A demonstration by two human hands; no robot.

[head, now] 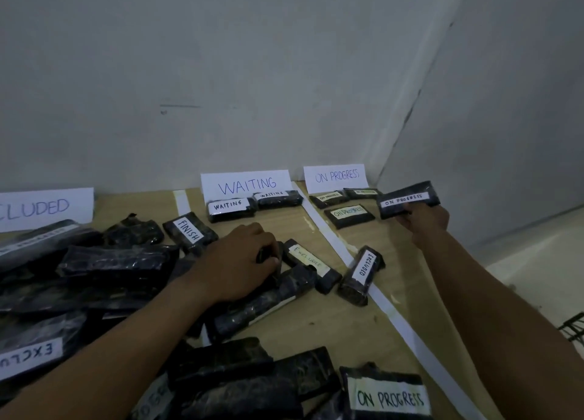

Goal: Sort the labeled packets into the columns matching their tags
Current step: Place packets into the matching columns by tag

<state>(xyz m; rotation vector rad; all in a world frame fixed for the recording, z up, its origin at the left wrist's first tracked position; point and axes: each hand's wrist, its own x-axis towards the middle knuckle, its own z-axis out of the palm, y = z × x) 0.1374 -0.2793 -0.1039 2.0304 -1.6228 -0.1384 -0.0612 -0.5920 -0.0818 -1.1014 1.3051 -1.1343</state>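
My right hand (425, 220) grips a black packet tagged ON PROGRESS (407, 198) and holds it in the air beside the ON PROGRESS column, where three packets (349, 216) lie below the ON PROGRESS sign (336, 176). My left hand (241, 258) curls its fingers round a dark packet (265, 255) in the pile; its tag is hidden. Two WAITING packets (232, 209) sit under the WAITING sign (246, 184). A FINISH packet (189, 230) and two EXCLUDED packets (311, 268), (361, 274) lie loose near the left hand.
White tape strips (335, 246) divide the wooden table (395, 261) into columns. An EXCLUDED sign (44, 208) stands at the left behind a heap of black packets (110, 261). More packets, one tagged ON PROGRESS (388, 397), lie at the front. Walls close the back and right.
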